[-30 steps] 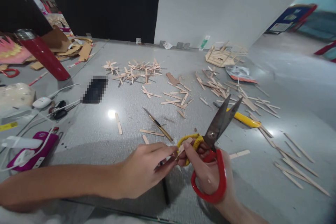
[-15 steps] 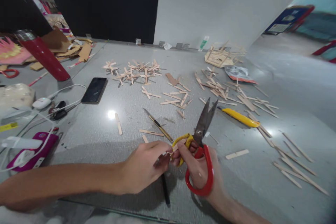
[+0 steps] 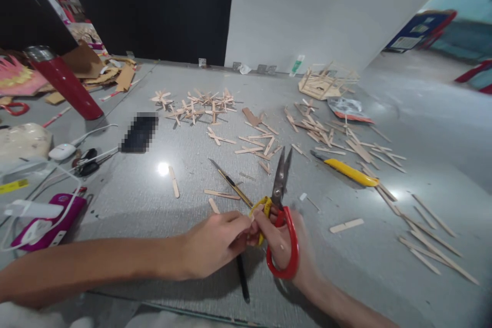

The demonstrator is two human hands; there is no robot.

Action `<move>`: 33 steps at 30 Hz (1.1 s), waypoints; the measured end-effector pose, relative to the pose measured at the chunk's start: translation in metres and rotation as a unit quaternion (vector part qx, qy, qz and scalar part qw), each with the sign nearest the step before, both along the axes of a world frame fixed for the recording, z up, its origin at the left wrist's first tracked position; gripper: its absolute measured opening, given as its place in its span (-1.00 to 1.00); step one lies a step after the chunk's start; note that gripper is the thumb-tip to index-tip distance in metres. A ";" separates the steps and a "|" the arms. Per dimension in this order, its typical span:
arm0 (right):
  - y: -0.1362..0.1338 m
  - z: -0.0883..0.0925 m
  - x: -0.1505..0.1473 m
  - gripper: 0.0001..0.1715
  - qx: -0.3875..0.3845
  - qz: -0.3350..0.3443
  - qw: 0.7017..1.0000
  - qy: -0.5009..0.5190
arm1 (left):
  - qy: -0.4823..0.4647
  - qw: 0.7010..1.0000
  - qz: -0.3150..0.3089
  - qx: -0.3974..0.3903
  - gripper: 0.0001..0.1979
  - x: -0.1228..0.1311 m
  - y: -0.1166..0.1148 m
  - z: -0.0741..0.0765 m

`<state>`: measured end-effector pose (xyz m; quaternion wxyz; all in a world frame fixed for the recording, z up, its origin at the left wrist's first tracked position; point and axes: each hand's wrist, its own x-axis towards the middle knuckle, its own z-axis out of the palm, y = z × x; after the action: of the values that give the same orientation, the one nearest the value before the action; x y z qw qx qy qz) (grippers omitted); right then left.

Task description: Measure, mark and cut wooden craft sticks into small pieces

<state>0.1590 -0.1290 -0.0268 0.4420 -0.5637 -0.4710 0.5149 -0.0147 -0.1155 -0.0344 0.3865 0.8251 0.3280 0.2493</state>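
Observation:
My right hand (image 3: pixel 282 238) is closed around a pair of scissors (image 3: pixel 282 184) with one red and one yellow handle loop; the dark blades point away from me, slightly parted. Against its thumb and fingertips, my left hand (image 3: pixel 219 243) is closed in a pinch. A small pale piece shows at the meeting fingertips, mostly covered, and I cannot make out what the left fingers grip. Just beyond the hands lie a craft knife (image 3: pixel 231 183) and wooden craft sticks (image 3: pixel 222 194). A black pen-like rod (image 3: pixel 242 279) lies under the left hand.
Star-shaped stick pieces (image 3: pixel 196 105) and loose sticks (image 3: pixel 319 128) spread across the table. A yellow cutter (image 3: pixel 351 172) lies right. Leftward are a pixelated phone (image 3: pixel 139 133), red bottle (image 3: pixel 63 82), white cables and a purple power bank (image 3: pixel 54 220). A stick frame (image 3: pixel 326 82) stands at the back.
The scissors have swung left and upright, and their blades are closer together. My right hand has shifted slightly left, and the fingertips of both hands are now pressed together.

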 end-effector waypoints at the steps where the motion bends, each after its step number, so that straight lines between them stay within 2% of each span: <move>1: 0.001 0.000 0.000 -0.52 -0.003 -0.002 1.000 0.005 | -0.008 1.000 0.006 0.000 -0.81 0.000 0.001 -0.001; 9: 0.006 0.005 0.001 -0.45 -0.005 -0.036 0.999 0.020 | -0.039 0.995 0.091 -0.018 -0.90 0.000 0.001 -0.006; 11: 0.006 0.004 0.001 -0.44 -0.005 -0.038 0.999 0.025 | -0.040 0.994 0.099 -0.017 -0.93 0.001 0.000 -0.004; 15: 0.007 0.005 0.000 -0.45 0.007 -0.038 0.998 0.045 | -0.057 0.988 0.119 -0.077 -0.92 0.003 0.001 0.004; 17: 0.007 0.007 0.000 -0.47 0.007 -0.045 0.997 0.061 | -0.067 0.987 0.134 -0.050 -0.91 0.003 0.001 0.005; 19: 0.007 0.010 0.000 -0.50 0.001 -0.046 0.997 0.066 | -0.078 0.987 0.136 0.023 -0.86 0.002 0.002 0.003; 22: 0.007 0.015 0.000 -0.53 0.004 -0.043 0.998 0.049 | -0.085 0.985 0.116 0.092 -0.79 0.001 0.002 -0.001; 28: 0.005 0.012 0.000 -0.58 0.017 -0.030 0.999 0.027 | -0.073 0.989 0.039 0.118 -0.66 -0.002 0.005 -0.002; 33: 0.002 -0.003 0.002 -0.52 0.033 -0.026 0.998 0.047 | -0.002 0.992 -0.092 0.086 -0.35 -0.010 0.010 0.002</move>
<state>0.1610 -0.1266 -0.0299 0.4955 -0.5359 -0.4518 0.5130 -0.0251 -0.1051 -0.0321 0.3364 0.8815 0.2273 0.2412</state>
